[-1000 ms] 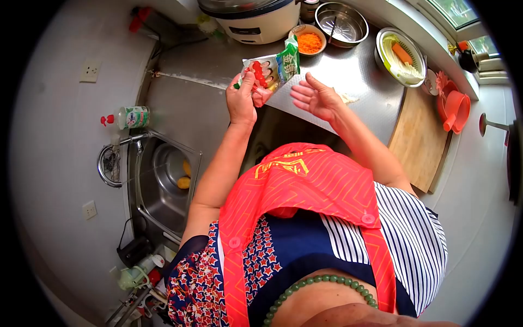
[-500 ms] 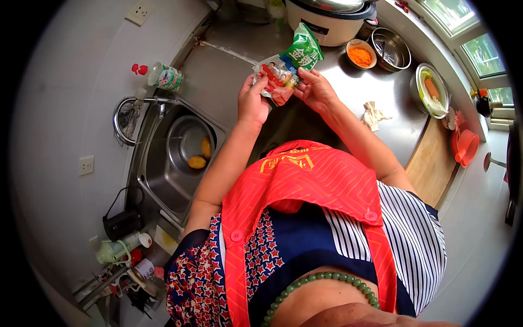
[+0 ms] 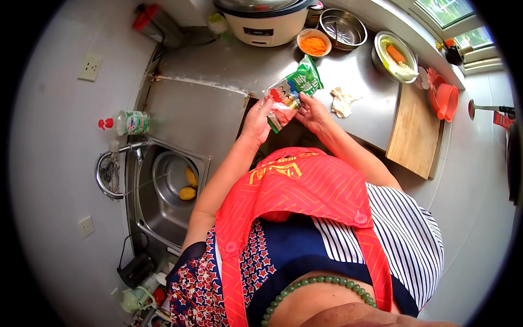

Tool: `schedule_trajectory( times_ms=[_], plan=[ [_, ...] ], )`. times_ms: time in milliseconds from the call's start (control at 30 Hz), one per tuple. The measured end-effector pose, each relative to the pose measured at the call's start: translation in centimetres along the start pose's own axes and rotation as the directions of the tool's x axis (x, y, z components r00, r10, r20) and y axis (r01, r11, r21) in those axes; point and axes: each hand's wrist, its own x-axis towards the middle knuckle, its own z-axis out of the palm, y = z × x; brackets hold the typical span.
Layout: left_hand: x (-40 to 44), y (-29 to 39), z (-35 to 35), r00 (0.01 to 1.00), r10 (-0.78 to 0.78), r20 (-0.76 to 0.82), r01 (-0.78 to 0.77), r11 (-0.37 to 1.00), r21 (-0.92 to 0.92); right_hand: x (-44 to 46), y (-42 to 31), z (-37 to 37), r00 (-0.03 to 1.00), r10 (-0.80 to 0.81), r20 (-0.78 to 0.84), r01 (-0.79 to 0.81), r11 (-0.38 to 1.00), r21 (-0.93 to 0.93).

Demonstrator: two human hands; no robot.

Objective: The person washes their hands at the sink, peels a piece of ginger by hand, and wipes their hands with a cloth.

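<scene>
A green, white and red plastic food packet [image 3: 305,80] with large white characters is held over the counter's front edge. My left hand [image 3: 256,124] is closed on its lower left side, thumb on top. On the lower right side, my right hand [image 3: 314,114] pinches the same packet between thumb and fingers. What is inside cannot be made out clearly. A crumpled whitish cloth or paper [image 3: 342,102] lies on the counter to the right of my right hand. Beyond the packet stands a bowl of shredded orange food [image 3: 314,46].
The sink [image 3: 163,222] at left holds a metal basin with two yellowish pieces. Beside the faucet [image 3: 103,180] is a bottle [image 3: 134,123]. A rice cooker [image 3: 264,30], metal bowl [image 3: 357,41] and basket [image 3: 379,61] stand at the back; a wooden board [image 3: 414,133] is at right.
The camera view has shifted, so the counter items appear farther left. The packet sits lower in view and its printed face shows more fully. Both hands still grip it.
</scene>
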Motion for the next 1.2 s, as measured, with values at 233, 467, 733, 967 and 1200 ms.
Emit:
schedule_trajectory(
  times_ms=[233, 467, 733, 967, 1200],
  plan=[
    [6.6, -2.9, 9.1, 0.99, -0.007, 0.141, 0.018, 0.997, -0.079, -0.6, -8.0, -5.0, 0.908, -0.394, 0.145, 0.37, 0.914, 0.166],
    [16.8, -5.9, 18.3, 0.994, 0.087, 0.068, -0.083, 0.995, -0.061, 1.9, -16.5, -4.5, 0.835, -0.546, 0.068, 0.55, 0.831, -0.08],
    [27.9, -8.7, 19.4, 0.958, -0.237, -0.159, 0.236, 0.972, -0.027, 10.9, -23.4, -8.0, 0.797, -0.604, -0.005, 0.603, 0.796, -0.055],
    [29.6, -8.8, 20.6, 0.979, -0.175, 0.103, 0.188, 0.973, -0.131, 16.1, -25.0, -11.1, 0.685, -0.721, -0.109, 0.711, 0.693, -0.116],
    [22.7, -9.6, 19.5, 0.999, 0.041, 0.028, -0.049, 0.896, 0.442, 9.5, -21.8, -13.1, 0.633, -0.771, -0.07, 0.651, 0.579, -0.491]
  ],
)
